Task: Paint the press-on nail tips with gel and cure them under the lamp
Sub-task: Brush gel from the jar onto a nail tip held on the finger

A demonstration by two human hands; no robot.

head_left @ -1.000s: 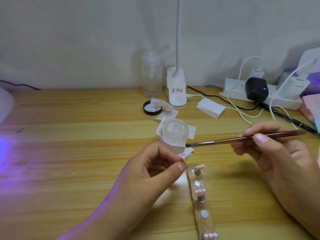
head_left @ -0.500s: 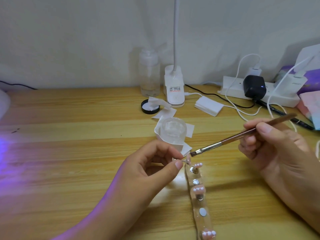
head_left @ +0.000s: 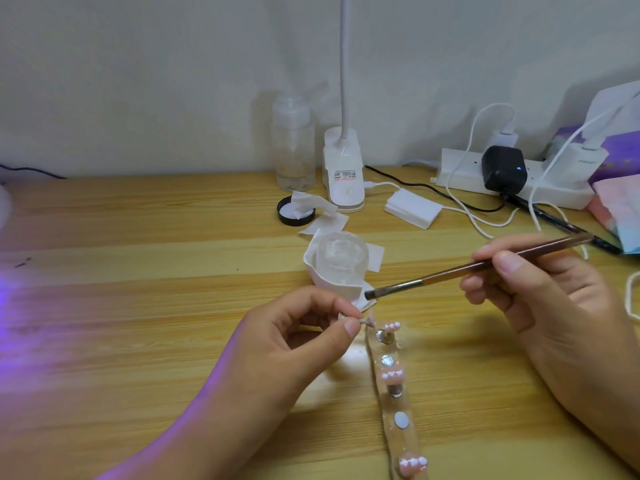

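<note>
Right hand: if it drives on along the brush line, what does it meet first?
Probably the white tissue wrapped round the glass jar, just ahead of the brush bristles in the right hand; past that, fingers of the left hand. Depth is unclear.

One brush (head_left: 485, 268), one jar (head_left: 341, 254), one bottle (head_left: 293, 143)

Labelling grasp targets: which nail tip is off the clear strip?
The nail tip on the small holder pinched by the left hand, just below the brush head. The other three tips sit on the strip.
</note>
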